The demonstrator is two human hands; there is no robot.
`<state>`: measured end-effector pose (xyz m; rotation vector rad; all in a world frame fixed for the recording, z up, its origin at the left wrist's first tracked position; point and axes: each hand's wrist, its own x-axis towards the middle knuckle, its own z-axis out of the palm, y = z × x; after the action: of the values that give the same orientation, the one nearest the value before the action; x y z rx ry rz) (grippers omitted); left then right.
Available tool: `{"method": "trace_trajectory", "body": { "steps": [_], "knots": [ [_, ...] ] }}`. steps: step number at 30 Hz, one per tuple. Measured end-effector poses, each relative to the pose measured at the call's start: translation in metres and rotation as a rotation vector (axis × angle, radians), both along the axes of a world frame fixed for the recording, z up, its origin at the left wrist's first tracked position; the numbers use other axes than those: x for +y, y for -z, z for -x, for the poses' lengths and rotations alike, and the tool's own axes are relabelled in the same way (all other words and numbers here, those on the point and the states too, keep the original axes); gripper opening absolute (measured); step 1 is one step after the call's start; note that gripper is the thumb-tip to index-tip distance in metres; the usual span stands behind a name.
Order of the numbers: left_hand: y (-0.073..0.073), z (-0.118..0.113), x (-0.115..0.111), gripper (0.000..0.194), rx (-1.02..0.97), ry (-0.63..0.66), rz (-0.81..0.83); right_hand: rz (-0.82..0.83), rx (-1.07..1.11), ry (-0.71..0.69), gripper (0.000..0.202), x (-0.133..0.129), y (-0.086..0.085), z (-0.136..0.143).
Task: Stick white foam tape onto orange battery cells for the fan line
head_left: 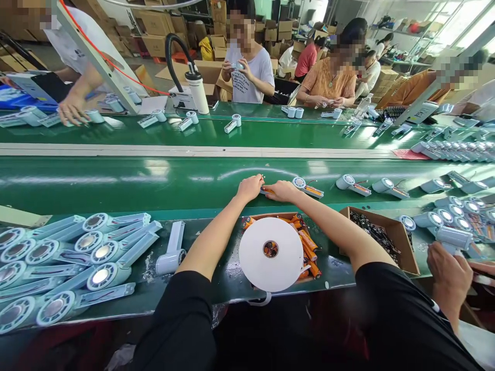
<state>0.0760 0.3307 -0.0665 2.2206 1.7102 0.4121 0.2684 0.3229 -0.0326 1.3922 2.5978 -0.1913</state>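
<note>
Plain white disc [251, 257], green belt [193, 185]

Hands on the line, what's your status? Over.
Left hand, right hand together at partly hidden blue-and-orange plastic part. Round white reel nearer body, touching neither hand.

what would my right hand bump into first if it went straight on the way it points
Right hand: probably the slim pale blue and orange piece at its fingertips, then the left hand, though depth there is hard to judge.
</note>
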Motion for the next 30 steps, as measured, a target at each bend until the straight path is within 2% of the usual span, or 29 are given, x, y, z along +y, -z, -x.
{"method": "trace_trajectory", "body": {
  "steps": [3, 5, 8, 10, 11, 13, 15, 16, 18, 21, 24, 26, 28, 30],
  "knots": [
    [-0.004, -0.006, 0.001, 0.031, 0.002, -0.006, 0.027, 0.024, -0.055, -0.002, 0.046, 0.002, -0.003, 0.013],
    [-0.013, -0.011, 0.003, 0.032, 0.005, -0.004, 0.051, 0.049, -0.074, 0.007, 0.043, 0.006, -0.013, 0.023],
    [-0.039, -0.016, 0.000, 0.032, 0.002, 0.031, 0.076, 0.075, -0.041, 0.024, 0.038, 0.007, -0.042, 0.024],
    [-0.062, -0.011, -0.018, 0.035, -0.006, 0.054, 0.053, 0.045, 0.023, 0.044, 0.040, -0.008, -0.063, 0.008],
    [-0.073, -0.006, -0.034, 0.037, -0.020, 0.078, 0.024, 0.005, 0.081, 0.064, 0.041, -0.022, -0.071, -0.005],
    [-0.089, 0.010, -0.079, 0.048, -0.057, 0.230, -0.034, -0.103, 0.300, 0.139, 0.039, -0.066, -0.077, -0.039],
    [-0.096, 0.030, -0.136, 0.074, -0.093, 0.633, -0.055, -0.195, 0.764, 0.264, 0.031, -0.125, -0.070, -0.072],
    [-0.097, 0.039, -0.164, 0.084, -0.056, 0.763, -0.049, -0.187, 0.962, 0.310, 0.029, -0.156, -0.063, -0.085],
    [-0.096, 0.052, -0.211, 0.090, 0.028, 0.829, -0.049, -0.147, 1.253, 0.395, 0.027, -0.212, -0.048, -0.099],
    [-0.089, 0.061, -0.249, 0.087, 0.082, 0.755, -0.073, -0.126, 1.509, 0.520, 0.028, -0.270, -0.030, -0.094],
    [-0.082, 0.068, -0.265, 0.086, 0.052, 0.692, -0.192, -0.177, 1.633, 0.626, 0.031, -0.298, -0.018, -0.071],
    [-0.078, 0.073, -0.276, 0.082, -0.027, 0.581, -0.348, -0.217, 1.718, 0.663, 0.037, -0.311, -0.014, -0.052],
    [-0.075, 0.077, -0.290, 0.082, -0.136, 0.429, -0.508, -0.070, 1.731, 0.571, 0.046, -0.324, -0.012, -0.029],
    [-0.069, 0.079, -0.304, 0.080, -0.208, 0.337, -0.598, 0.231, 1.572, 0.362, 0.054, -0.338, -0.010, -0.003]
  ]
}}
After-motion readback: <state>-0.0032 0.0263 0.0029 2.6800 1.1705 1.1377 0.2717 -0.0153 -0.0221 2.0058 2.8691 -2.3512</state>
